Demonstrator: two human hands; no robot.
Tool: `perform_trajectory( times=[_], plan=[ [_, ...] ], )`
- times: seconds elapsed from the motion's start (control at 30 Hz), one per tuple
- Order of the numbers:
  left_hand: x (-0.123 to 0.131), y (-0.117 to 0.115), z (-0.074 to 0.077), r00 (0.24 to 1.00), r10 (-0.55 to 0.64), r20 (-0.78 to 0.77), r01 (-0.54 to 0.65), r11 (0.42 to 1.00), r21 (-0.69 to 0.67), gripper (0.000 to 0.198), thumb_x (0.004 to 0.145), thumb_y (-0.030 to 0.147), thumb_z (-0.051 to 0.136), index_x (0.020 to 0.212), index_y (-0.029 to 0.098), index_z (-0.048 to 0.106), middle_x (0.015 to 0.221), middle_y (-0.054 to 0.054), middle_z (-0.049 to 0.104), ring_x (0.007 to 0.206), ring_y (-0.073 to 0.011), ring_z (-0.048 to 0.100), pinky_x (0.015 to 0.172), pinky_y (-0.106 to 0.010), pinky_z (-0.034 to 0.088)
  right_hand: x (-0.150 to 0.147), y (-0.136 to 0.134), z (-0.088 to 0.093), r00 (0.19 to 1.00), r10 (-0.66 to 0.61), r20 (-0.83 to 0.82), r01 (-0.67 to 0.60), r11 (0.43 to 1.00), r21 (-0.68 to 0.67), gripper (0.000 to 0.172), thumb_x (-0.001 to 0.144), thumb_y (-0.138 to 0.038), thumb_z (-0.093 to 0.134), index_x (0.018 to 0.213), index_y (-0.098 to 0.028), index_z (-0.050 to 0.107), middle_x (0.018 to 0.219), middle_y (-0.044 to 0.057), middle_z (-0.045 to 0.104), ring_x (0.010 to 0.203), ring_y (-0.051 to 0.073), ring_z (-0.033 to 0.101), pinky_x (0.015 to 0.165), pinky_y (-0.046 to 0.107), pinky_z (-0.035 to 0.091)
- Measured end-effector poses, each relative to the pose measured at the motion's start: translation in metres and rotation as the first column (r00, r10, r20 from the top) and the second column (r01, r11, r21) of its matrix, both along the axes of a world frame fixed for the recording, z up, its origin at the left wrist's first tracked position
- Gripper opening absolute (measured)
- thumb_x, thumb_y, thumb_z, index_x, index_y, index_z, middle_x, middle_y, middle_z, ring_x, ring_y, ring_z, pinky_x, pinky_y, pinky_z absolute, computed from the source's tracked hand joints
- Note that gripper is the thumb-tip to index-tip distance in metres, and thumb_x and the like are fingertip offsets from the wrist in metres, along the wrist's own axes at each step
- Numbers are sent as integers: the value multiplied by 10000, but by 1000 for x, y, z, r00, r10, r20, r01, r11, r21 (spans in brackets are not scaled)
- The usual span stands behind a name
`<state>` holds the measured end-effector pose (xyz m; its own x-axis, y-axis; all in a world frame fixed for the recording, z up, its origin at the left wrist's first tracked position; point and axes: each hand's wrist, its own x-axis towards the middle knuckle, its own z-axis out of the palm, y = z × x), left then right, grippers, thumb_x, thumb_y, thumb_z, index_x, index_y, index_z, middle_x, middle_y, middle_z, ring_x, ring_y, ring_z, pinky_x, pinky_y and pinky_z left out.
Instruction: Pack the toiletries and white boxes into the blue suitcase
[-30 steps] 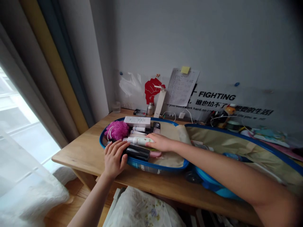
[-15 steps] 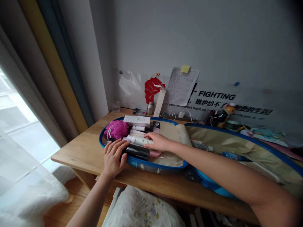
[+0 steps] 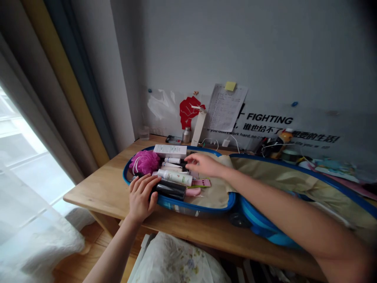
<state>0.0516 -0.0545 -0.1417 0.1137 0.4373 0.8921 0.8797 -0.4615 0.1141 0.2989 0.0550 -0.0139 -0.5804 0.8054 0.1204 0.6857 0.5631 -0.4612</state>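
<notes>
My left hand (image 3: 143,196) lies over the near left rim of the blue-edged case (image 3: 203,211), fingers spread, beside the left end of a black cylinder (image 3: 172,190). My right hand (image 3: 204,164) is above the middle of the same half, fingers loosely apart, with nothing visible in them. Below it lie a white LUX bottle (image 3: 176,177) and a pink flat packet (image 3: 202,182). White tubes (image 3: 172,160) lie just left of its fingertips. A purple bath puff (image 3: 146,161) and a white box (image 3: 170,150) fill the far left part.
The case's other half (image 3: 265,173), lined in beige, lies open to the right under my right forearm. A silver bottle (image 3: 186,135), a white upright stand (image 3: 199,127) and cables stand behind. A floral cloth (image 3: 179,259) lies below the wooden table's (image 3: 97,188) front edge.
My right hand has let go of the white LUX bottle and moved up and slightly right. The pink packet now shows beside the bottle. My left hand has stayed in place.
</notes>
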Motion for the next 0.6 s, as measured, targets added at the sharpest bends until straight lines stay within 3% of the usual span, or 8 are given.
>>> perform_trajectory(
  times=[0.13,0.23,0.37,0.5,0.6],
  plan=[
    [0,0,0,1000,-3,-13,3,1000,10,381,1003,327,376,1219,210,667,1157,-90,739,1149,-249,632,1094,-405,321,58,25,37,990,-142,-3,142,988,66,420,941,-473,456,1138,-179,682,1055,78,733,904,176,660,831,315,513],
    [-1,1,0,1000,-1,-17,1,1000,12,380,1006,331,372,1212,208,668,1156,-91,739,1148,-249,632,1094,-408,322,116,35,47,960,-257,112,251,966,65,355,895,-460,487,911,-187,713,851,56,733,786,180,657,753,305,501],
    [0,1,-1,1000,3,-12,-3,1000,17,381,1007,336,370,1214,214,666,1155,-91,739,1146,-252,633,1090,-416,328,178,26,28,879,-342,332,357,934,18,86,676,-271,720,636,-213,671,660,25,693,640,183,633,648,292,460],
    [0,1,0,1000,5,-19,-4,1000,25,378,1007,331,367,1220,214,657,1150,-93,739,1139,-253,636,1078,-417,332,206,10,-5,819,-358,448,396,918,11,154,612,-70,729,611,-213,672,760,74,736,705,193,666,672,293,463],
    [-1,1,1,1000,-1,-30,2,1000,29,373,1007,320,365,1216,210,654,1145,-96,738,1140,-253,634,1076,-417,332,212,6,-20,791,-382,478,412,910,47,141,675,-72,756,707,-195,694,859,76,746,743,152,655,718,280,481]
  ],
)
